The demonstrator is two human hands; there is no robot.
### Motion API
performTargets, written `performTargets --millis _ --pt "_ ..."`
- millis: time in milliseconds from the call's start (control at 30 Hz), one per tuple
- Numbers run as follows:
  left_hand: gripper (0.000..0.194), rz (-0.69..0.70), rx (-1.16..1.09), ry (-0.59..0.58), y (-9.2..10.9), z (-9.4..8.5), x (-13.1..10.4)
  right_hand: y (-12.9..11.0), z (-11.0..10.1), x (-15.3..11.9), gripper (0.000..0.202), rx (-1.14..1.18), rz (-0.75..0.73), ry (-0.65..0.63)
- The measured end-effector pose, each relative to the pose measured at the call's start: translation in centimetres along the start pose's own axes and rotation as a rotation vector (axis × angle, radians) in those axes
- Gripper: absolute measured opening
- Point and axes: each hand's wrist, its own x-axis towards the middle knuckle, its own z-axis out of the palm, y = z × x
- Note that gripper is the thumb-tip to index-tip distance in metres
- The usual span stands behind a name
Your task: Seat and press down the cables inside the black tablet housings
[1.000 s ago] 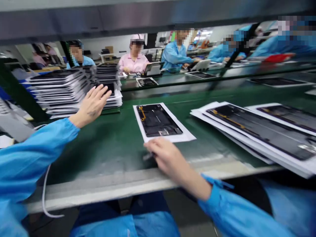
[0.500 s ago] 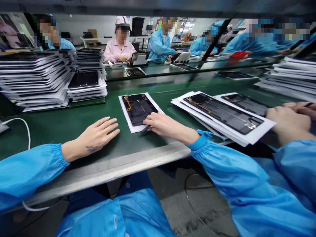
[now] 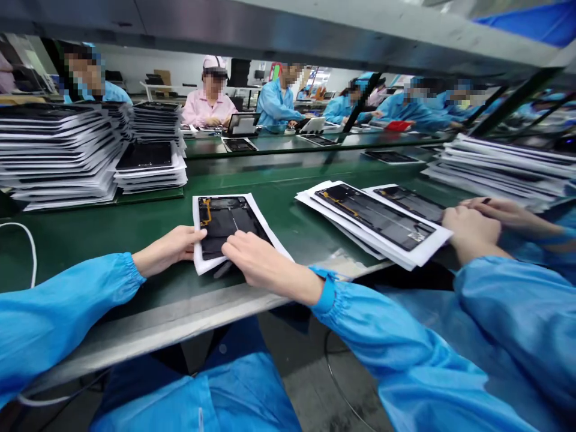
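A black tablet housing [image 3: 216, 229] with an orange flex cable in its upper left corner lies on a white paper sheet [image 3: 202, 264] near the bench's front edge. My left hand [image 3: 173, 245] pinches the left edge of housing and sheet, thumb on top and fingers beneath. Over the lower right part of the housing is my right hand [image 3: 256, 255], its fingers closed. A thin dark tool [image 3: 222, 269] sticks out below them; its exact kind is not clear. My right fingertips are partly hidden by the hand itself.
Tall stacks of housings and paper [image 3: 54, 156] stand at the left. To the right lie more housings on sheets [image 3: 373, 210], beside a co-worker's hands [image 3: 479, 222]. A shelf beam [image 3: 288, 42] crosses overhead. A white cable [image 3: 33, 252] runs at far left.
My left hand has moved right, from open above the bench to gripping the housing and sheet. The sheet's left side looks slightly raised. My right hand stays at the housing's lower part.
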Motion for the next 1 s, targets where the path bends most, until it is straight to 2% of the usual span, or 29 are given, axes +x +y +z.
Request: performTargets --millis 67,167,267,367,433,500,567,667,767,1000 --pt "0.048 -0.027 -0.063 0.033 -0.1 0.1 -1.7 -1.9 -0.5 -0.4 0.026 0.082 -0.007 0.057" --pt "0.052 -0.079 -0.124 0.107 -0.7 -0.3 -5.5 -4.5 -1.3 -1.6 0.018 0.397 0.036 0.265" --pt "0.057 -0.135 -0.087 0.196 -1.6 -1.1 -9.1 -6.6 -1.6 -2.6 0.039 0.652 0.117 0.471" --pt "0.068 -0.108 0.067 0.247 -2.8 -2.1 -11.4 -9.0 -0.7 -2.1 0.051 0.885 0.165 0.508" --pt "0.082 -0.048 0.24 0.255 -3.5 -2.8 -12.4 -10.8 0.3 -1.1 0.046 1.05 0.174 0.524" --pt "0.084 0.004 0.451 0.226 -3.9 -3.3 -13.1 -12.4 1.3 0.0 0.039 1.149 0.195 0.546" --pt "0.068 0.063 0.696 0.211 -3.9 -3.5 -13.8 -13.3 2.1 0.7 0.034 1.174 0.215 0.543" --pt "0.029 0.245 0.975 0.284 -4.0 -3.2 -15.0 -13.4 2.7 0.8 0.032 1.171 0.228 0.542" --pt "0.016 0.351 0.944 0.249 -4.5 -2.6 -15.9 -13.1 2.8 0.4 0.032 1.184 0.231 0.552" --pt "0.008 0.318 0.881 0.076 -4.9 -2.1 -15.5 -12.7 2.6 0.1 0.036 1.144 0.281 0.532"
